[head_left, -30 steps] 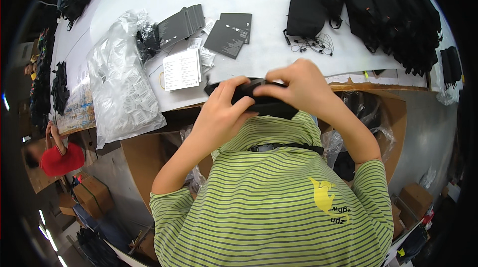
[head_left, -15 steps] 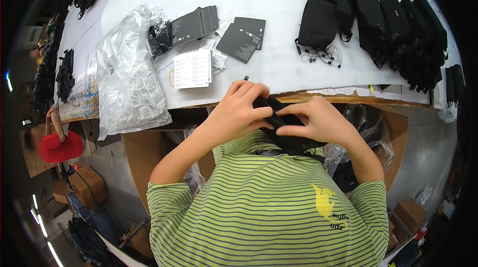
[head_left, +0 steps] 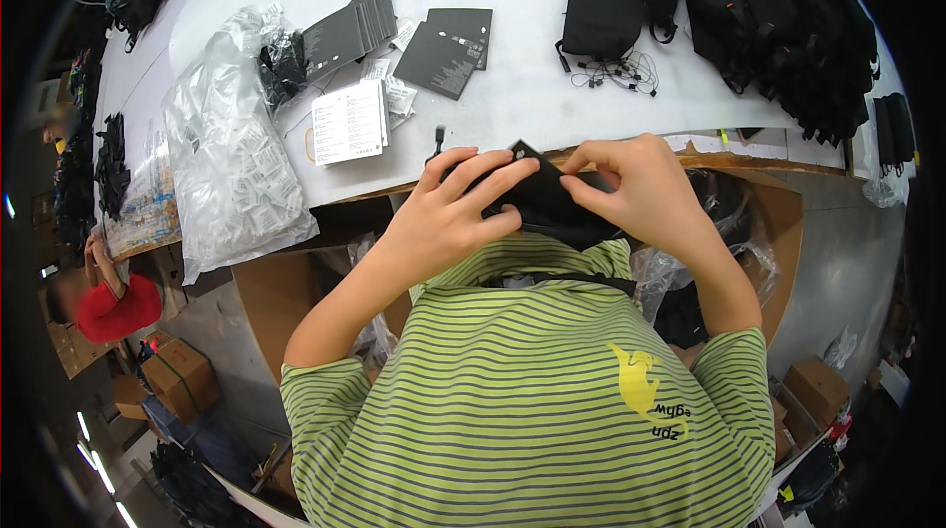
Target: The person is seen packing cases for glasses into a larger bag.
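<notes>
A small black fabric bag (head_left: 542, 198) is held in front of my body at the table's near edge. My left hand (head_left: 448, 213) is closed on its left side, fingers lying over the top. On its other side, my right hand (head_left: 636, 193) pinches the bag's upper edge between thumb and fingertips. Between the hands a dark, flat corner (head_left: 521, 148) with a small light mark sticks up; I cannot tell whether it is part of the bag. A short black zipper pull (head_left: 439, 138) rises beyond my left fingers.
Dark printed cards (head_left: 445, 60), white cards (head_left: 347, 126) and a clear plastic bag of labels (head_left: 236, 159) lie on the white table (head_left: 493, 124). Black bags (head_left: 724, 16) and thin cords (head_left: 621, 73) are at the right. Cardboard boxes (head_left: 778, 242) stand below; a person in red (head_left: 118, 306) is far left.
My right hand has moved up and away from my left, and the bag is spread wider between them. The dark corner now shows. The table has shifted up and left in view.
</notes>
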{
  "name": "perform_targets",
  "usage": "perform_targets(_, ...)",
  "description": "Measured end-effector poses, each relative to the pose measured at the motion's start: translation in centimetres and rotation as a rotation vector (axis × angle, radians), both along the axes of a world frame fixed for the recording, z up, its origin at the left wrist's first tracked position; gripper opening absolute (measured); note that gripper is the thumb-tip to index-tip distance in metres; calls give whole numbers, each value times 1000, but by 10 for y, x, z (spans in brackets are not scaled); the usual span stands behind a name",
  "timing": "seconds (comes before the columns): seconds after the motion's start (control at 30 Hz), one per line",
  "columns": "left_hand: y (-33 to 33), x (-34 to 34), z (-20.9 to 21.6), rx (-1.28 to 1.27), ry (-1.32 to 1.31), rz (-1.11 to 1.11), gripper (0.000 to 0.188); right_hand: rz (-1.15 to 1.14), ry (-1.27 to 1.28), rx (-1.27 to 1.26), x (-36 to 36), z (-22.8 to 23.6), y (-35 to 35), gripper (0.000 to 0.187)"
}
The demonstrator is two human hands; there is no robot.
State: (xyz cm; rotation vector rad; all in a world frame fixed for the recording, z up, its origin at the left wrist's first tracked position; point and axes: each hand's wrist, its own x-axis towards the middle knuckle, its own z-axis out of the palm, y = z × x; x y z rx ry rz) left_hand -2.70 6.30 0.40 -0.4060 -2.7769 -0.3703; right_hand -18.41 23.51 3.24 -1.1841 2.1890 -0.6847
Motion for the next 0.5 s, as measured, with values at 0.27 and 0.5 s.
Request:
perform_targets(0.27,-1,-10,-15,243,-165,-135,23,244,87,25,15,-25,5,13)
perform_targets(0.5,0,-17,-13,343,-134,-167,22,217,18,-106,5,-26,10,12)
